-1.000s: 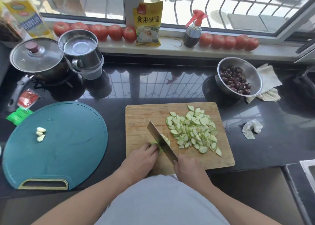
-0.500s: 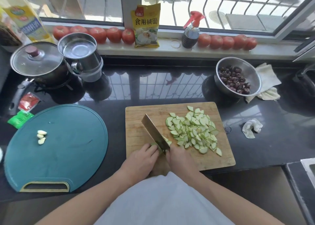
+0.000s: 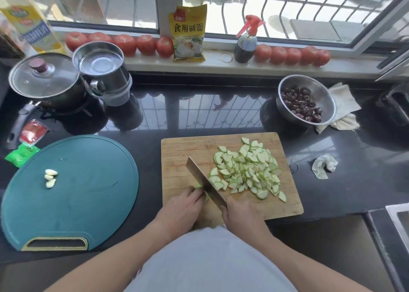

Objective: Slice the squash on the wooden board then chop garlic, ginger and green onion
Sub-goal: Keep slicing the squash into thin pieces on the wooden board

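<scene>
A wooden board (image 3: 183,152) lies on the dark counter in front of me. A pile of pale green squash slices (image 3: 247,168) covers its right half. My right hand (image 3: 241,214) grips the handle of a cleaver (image 3: 203,180), whose blade angles up to the left beside the pile. My left hand (image 3: 183,205) presses down a small green end of squash (image 3: 199,186) right against the blade; most of it is hidden under my fingers. Three peeled garlic cloves (image 3: 51,177) lie on a round teal board (image 3: 88,181) to the left.
A steel bowl of dark red dates (image 3: 305,101) and a cloth (image 3: 340,106) sit at the back right. A crumpled tissue (image 3: 323,165) lies right of the board. A lidded pot (image 3: 44,79) and a steel cup (image 3: 101,70) stand back left. Tomatoes (image 3: 124,44), a yellow packet (image 3: 188,33) and a spray bottle (image 3: 247,44) line the sill.
The cleaver rose and drew back half a second ago, then came down again at the squash end. My left hand stayed on the squash piece.
</scene>
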Demonstrator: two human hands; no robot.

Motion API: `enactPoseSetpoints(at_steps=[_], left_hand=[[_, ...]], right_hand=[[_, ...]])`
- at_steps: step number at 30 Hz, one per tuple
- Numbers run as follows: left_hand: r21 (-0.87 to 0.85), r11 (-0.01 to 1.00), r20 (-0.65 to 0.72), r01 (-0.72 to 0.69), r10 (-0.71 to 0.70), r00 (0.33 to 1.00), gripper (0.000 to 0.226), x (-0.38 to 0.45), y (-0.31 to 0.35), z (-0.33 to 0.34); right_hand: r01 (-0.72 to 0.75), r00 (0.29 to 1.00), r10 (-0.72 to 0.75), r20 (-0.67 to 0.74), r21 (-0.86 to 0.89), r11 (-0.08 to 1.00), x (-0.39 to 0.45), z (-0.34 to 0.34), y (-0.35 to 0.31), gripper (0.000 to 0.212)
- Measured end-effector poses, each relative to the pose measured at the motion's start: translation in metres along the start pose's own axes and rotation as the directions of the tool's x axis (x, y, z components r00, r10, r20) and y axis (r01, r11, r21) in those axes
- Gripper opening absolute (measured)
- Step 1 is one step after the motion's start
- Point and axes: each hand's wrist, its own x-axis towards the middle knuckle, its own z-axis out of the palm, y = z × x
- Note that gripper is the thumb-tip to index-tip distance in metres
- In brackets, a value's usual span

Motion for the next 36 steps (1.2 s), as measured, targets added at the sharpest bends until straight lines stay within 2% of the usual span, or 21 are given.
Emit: enactPoseSetpoints(at_steps=[7,10,12,17,21,26,33,36], left_hand=[[-0.022,1.000,0.015,0.014,-0.013,1.000,0.061,0.000,-0.001,0.002],[-0.009,1.000,0.004,0.011,-0.011,1.000,0.054,0.000,-0.001,-0.001],[-0.020,1.000,0.000,0.009,-0.009,1.000,0.050,0.000,0.000,-0.001],[-0.058,0.998,-0.004,0.023,-0.023,1.000,0.053,-0.002,-0.004,0.005],[-0.105,0.994,0.025,0.034,-0.031,0.999,0.062,0.000,-0.005,0.009],[-0.097,0.995,0.041,0.028,-0.024,0.999,0.073,-0.001,-0.007,0.006],[-0.062,0.998,0.043,-0.004,0.006,0.999,0.070,0.002,-0.008,0.006],[-0.063,0.998,0.024,-0.014,0.016,1.000,0.067,0.000,-0.010,0.008]], right_hand=[[0.000,1.000,0.005,0.031,-0.142,0.990,0.007,0.011,-0.003,0.014],[0.029,0.999,-0.024,0.046,-0.108,0.994,0.020,0.016,-0.007,0.012],[0.017,1.000,-0.017,0.006,-0.033,0.999,0.027,0.016,-0.012,0.017],[-0.024,0.999,0.028,-0.041,0.093,0.995,0.022,0.010,-0.006,0.022],[0.027,0.999,-0.026,-0.026,0.032,0.999,0.006,0.008,0.001,0.017],[0.014,1.000,-0.014,0.011,-0.031,0.999,0.002,0.009,-0.001,0.017],[-0.015,0.998,0.019,0.063,-0.073,0.997,0.017,0.020,-0.009,0.012],[-0.014,1.000,0.014,-0.002,-0.048,0.999,0.031,0.021,-0.016,0.016]])
